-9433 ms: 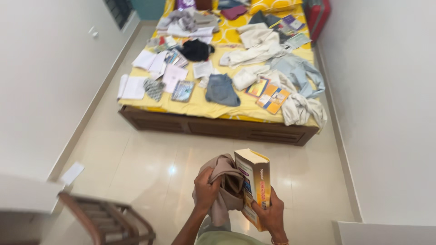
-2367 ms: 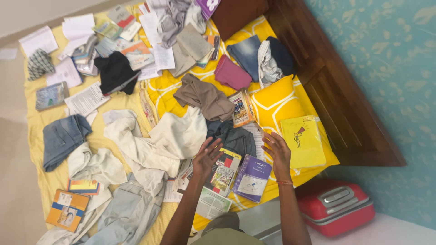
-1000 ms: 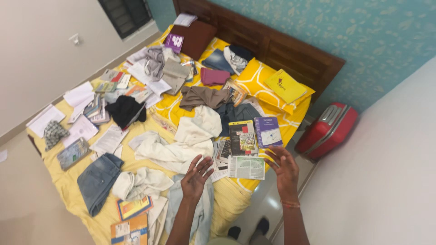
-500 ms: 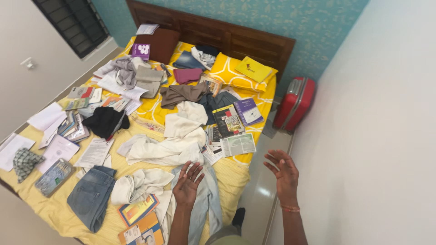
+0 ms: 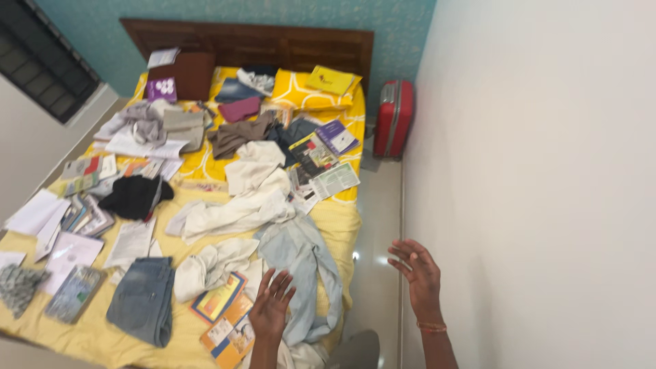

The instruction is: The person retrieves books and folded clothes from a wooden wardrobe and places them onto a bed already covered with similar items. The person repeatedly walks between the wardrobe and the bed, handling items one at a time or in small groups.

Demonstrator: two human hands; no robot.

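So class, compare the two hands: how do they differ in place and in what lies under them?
The left hand hovers over the bed, above an orange book and pale blue garment; the right hand is off the bed, over the floor beside the white wall. The right wrist wears a bangle; the left shows none. Both are open, fingers spread, holding nothing.

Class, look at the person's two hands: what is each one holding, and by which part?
Nothing is held. The left hand hovers open, fingers spread, over the light blue shirt and an orange book; the right hand is open above the floor.
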